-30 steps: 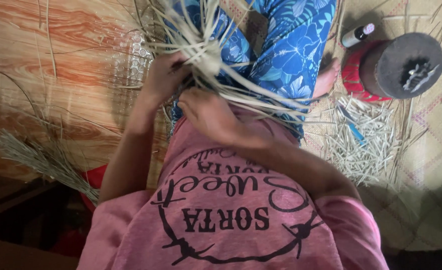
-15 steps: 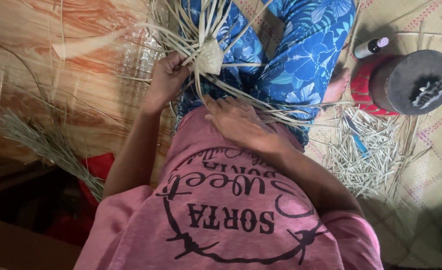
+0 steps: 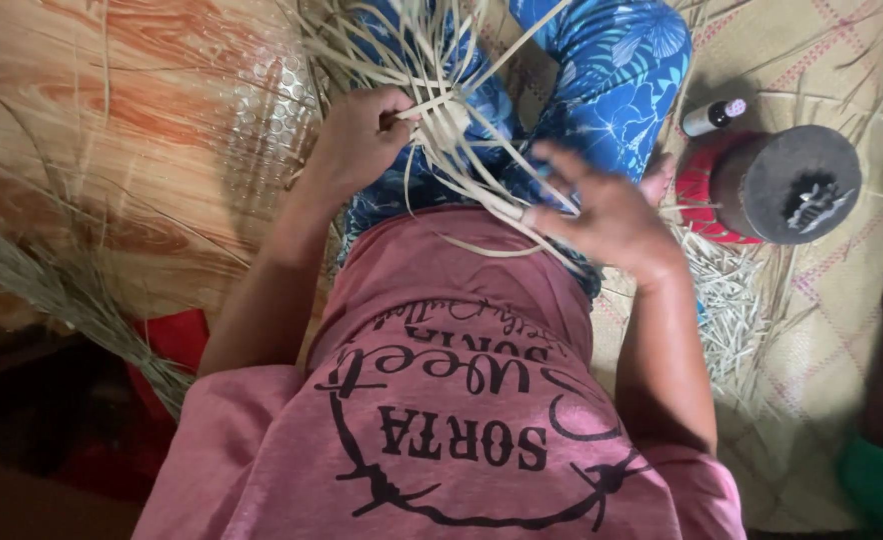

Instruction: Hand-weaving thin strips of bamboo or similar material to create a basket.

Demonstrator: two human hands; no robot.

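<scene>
Left hand [image 3: 357, 140] clenched on pale dry woven straw strips [image 3: 442, 110] over lap. Right hand [image 3: 607, 215] fingers spread, released, resting on loose strip ends. Dark round spool [image 3: 797, 185] nearby.

— How are your hands placed?
— My left hand [image 3: 357, 140] is curled shut, thumb and fingers pinched together, forearm stretched straight out from my shoulder.
— And the other?
— My right hand [image 3: 607, 215] lies open, fingers spread and pointing left, elbow bent at my side.

hands 2 [image 3: 362, 140] | woven strip piece 1 [image 3: 452, 120] | spool 1 [image 3: 782, 185] | small bottle 1 [image 3: 714, 117]
</scene>
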